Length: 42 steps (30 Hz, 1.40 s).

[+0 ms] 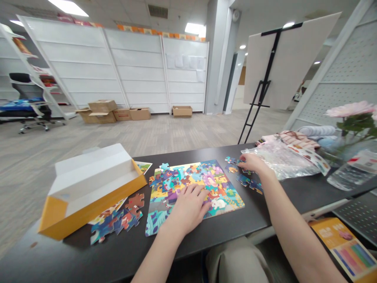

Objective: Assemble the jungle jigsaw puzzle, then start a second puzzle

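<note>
A colourful jigsaw puzzle board (225,188) with cartoon animals lies on the dark table, partly covered by loose-looking pieces on its left. Across its lower middle rests my left hand (190,206), palm down with fingers stretched out. To the right of the board, my right hand (252,164) is bent over some loose puzzle pieces (250,183), its fingertips closed on a small blue puzzle piece (241,162) that is mostly hidden. One light-blue piece (165,166) sits at the board's top edge. More puzzle pieces (120,219) are heaped left of the board.
An open yellow box (100,208) with a white inside stands at the table's left. Clear plastic packaging (282,159), a water bottle (355,171) and a pink flower (350,110) are at the right. Beyond the table stand an easel (262,86) and cardboard boxes (101,112).
</note>
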Each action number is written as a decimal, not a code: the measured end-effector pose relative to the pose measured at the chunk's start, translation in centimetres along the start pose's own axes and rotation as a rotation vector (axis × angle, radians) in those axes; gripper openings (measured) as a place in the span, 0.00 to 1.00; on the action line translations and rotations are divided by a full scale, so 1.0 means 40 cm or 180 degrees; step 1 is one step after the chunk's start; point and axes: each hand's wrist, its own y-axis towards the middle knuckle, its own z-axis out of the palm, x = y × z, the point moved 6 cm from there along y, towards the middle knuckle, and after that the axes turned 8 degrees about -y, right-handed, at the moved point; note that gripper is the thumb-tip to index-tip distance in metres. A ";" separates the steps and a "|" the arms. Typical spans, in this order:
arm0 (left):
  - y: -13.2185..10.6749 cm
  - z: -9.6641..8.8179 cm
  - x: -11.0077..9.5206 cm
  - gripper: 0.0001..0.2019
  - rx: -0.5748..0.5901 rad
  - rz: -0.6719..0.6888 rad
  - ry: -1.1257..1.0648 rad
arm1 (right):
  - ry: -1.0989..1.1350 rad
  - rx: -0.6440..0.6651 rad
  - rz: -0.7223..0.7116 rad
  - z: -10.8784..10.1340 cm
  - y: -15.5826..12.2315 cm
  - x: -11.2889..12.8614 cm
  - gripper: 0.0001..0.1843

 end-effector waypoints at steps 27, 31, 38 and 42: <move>-0.009 -0.006 -0.007 0.15 -0.0128 0.0066 0.0011 | 0.1261 -0.0273 0.0074 -0.035 0.009 -0.047 0.11; -0.011 -0.007 -0.008 0.16 -0.0146 0.0085 0.0000 | 0.1555 -0.0763 0.0114 -0.079 -0.007 -0.044 0.11; -0.009 -0.011 -0.013 0.15 -0.0168 0.0060 0.0076 | 0.1673 0.0405 -0.1494 -0.137 -0.048 0.306 0.18; -0.008 -0.015 -0.015 0.15 -0.0163 0.0034 0.0102 | 0.0629 0.0700 -0.2283 -0.162 -0.052 0.520 0.13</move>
